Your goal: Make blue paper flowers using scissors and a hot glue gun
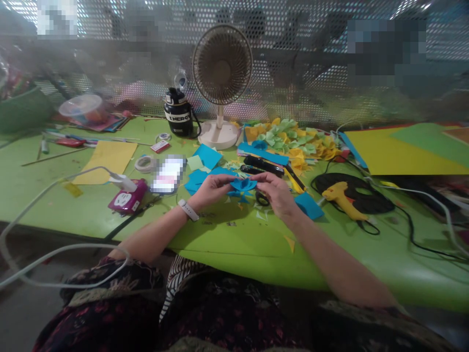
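Nearest the camera, a lap in dark, floral-patterned cloth [227, 313] is filling the bottom of the view, with a white cable [54, 254] looping over it on the left. Further left of the hands, a magenta plastic power adapter [128, 198] is lying on the green table [238, 244], with a roll of clear tape [145, 164] behind it. The left hand [210, 190], with a white wristband [188, 210], and the right hand [276, 193] are pinching a small folded blue paper piece [244, 185] between their fingertips, holding it just above the table, seemingly to keep its creases pressed. Flat blue paper squares [205, 164] are lying just behind the left hand. Right of the right hand, a yellow plastic glue gun [342, 198] is resting on a black round mat [355, 190], probably to spare the tabletop. Beyond it, crumpled yellow and green paper flowers [296, 142] are heaped together.
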`<state>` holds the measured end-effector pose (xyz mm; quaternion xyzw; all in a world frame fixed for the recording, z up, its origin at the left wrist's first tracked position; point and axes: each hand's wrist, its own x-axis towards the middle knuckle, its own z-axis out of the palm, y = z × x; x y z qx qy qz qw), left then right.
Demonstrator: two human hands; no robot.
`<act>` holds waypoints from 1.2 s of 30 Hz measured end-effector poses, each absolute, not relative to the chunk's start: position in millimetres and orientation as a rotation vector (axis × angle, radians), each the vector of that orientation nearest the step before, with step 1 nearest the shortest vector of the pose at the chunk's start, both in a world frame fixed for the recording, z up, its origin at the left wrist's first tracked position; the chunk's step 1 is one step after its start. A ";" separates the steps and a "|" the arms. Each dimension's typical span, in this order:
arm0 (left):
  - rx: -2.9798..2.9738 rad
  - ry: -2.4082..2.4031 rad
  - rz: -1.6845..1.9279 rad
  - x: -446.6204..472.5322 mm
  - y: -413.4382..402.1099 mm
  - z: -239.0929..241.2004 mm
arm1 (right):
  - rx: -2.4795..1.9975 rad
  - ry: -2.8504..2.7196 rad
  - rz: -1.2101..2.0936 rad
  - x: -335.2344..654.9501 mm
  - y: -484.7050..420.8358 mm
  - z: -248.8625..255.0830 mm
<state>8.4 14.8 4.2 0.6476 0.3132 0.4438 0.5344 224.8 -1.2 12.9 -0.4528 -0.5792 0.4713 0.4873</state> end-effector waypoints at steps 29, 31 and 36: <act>2.806 0.977 0.963 -0.2 15.8 -6.1 | -0.982 -2.250 -0.127 225.2 -5.5 -0.3; 2.812 1.020 0.964 1.0 14.0 -6.3 | -1.007 -2.240 -0.109 223.4 -7.1 -0.9; 2.800 1.033 1.035 3.3 10.4 -5.4 | -1.059 -2.232 -0.035 221.6 -9.6 -2.8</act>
